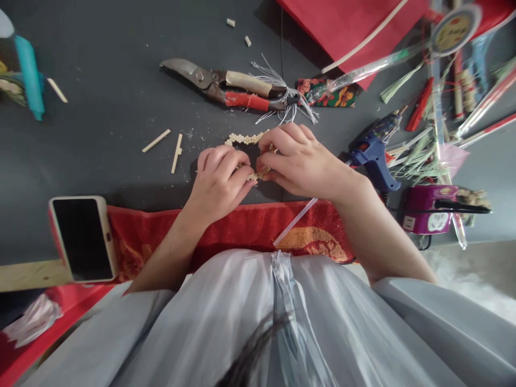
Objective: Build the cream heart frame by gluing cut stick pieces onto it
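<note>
A pale, cream-coloured beaded strand curves in a loop between my two hands, just above the dark table. My left hand has its fingers curled and closed on the loop's left and lower part. From the other side, my right hand pinches the right part of the strand between thumb and fingers. The fingers cover much of the loop. Just beyond the hands lie pruning shears with one red-wrapped handle, their handle ends resting by a bundle of white strings.
A blue glue gun and a purple box lie right, near straw bundles and a tape roll. A phone rests at left on a red towel. Small cut sticks lie left of the hands. Red paper is at the back.
</note>
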Tool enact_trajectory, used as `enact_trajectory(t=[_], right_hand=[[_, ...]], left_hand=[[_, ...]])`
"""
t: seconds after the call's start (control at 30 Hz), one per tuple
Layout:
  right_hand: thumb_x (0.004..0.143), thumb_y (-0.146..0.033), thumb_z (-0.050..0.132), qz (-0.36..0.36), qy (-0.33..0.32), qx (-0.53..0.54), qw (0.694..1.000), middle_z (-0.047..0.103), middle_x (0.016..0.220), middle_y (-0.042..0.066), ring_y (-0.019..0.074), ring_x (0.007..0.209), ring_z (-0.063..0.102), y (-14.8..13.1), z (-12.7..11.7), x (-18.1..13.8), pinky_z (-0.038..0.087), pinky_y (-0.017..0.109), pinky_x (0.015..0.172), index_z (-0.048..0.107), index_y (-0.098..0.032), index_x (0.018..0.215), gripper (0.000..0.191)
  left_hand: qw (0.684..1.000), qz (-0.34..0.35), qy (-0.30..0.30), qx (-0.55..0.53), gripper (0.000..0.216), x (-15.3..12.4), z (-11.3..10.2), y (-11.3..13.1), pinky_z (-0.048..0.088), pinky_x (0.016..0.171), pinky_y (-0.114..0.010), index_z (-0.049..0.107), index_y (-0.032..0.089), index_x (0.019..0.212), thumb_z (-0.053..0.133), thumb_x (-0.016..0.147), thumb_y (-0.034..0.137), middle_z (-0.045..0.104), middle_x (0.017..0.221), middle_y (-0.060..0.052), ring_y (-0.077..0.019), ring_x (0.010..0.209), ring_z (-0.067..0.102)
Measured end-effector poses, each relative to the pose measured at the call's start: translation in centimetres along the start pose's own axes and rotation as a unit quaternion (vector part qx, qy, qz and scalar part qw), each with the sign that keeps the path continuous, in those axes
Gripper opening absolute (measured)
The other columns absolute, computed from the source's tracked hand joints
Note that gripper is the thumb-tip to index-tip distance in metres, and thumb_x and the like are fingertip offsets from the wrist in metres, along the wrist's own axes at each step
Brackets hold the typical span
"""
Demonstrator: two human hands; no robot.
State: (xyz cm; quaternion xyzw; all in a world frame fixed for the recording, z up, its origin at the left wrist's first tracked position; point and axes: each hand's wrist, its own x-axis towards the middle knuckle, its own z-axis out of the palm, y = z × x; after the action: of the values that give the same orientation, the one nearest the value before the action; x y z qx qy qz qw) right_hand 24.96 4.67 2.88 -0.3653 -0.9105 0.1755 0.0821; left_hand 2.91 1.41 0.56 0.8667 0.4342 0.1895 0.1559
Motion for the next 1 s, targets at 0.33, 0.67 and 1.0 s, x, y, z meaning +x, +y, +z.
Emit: enact_trajectory(t=[0.33, 0.67, 1.0], right_hand=[[0.098, -0.028, 0.046, 0.011, 0.017, 0.004, 1.000, 0.062, 0.109, 0.008, 0.0265, 0.105, 0.051, -0.1, 0.5, -0.1, 0.042, 0.044, 0.089, 0.068, -0.024, 0.090, 0.024], [0.101, -0.039, 0.049, 0.112, 0.141, -0.011, 0.984, 0.067, 0.077, 0.005, 0.0194, 0.073, 0.056, -1.3, 3.2, -2.3, 0.041, 0.033, 0.065, 0.068, -0.021, 0.085, 0.031], [0.094, -0.031, 0.062, 0.224, 0.232, 0.086, 0.943, 0.075, 0.084, 0.004, 0.0191, 0.075, 0.067, -3.9, 5.0, -2.6, 0.050, 0.030, 0.068, 0.065, -0.022, 0.094, 0.010]], left_hand=[[0.998, 0.036, 0.022, 0.045, 0.019, -0.1, 0.2, -0.3, 0.043, 0.096, -0.045, 0.072, 0.022, 0.095, 0.056, 0.099, 0.031, 0.069, 0.103, -0.006, -0.0249, 0.110, 0.059], [1.000, -0.005, 0.013, 0.004, 0.020, -0.5, 0.4, -0.3, 0.039, 0.091, -0.042, 0.073, 0.026, 0.101, 0.056, 0.099, 0.034, 0.068, 0.098, -0.004, -0.0228, 0.102, 0.056], [0.993, 0.029, 0.062, 0.097, 0.020, -0.8, 0.4, 1.0, 0.037, 0.079, -0.036, 0.072, 0.023, 0.106, 0.054, 0.101, 0.030, 0.069, 0.094, -0.005, -0.0193, 0.088, 0.056]])
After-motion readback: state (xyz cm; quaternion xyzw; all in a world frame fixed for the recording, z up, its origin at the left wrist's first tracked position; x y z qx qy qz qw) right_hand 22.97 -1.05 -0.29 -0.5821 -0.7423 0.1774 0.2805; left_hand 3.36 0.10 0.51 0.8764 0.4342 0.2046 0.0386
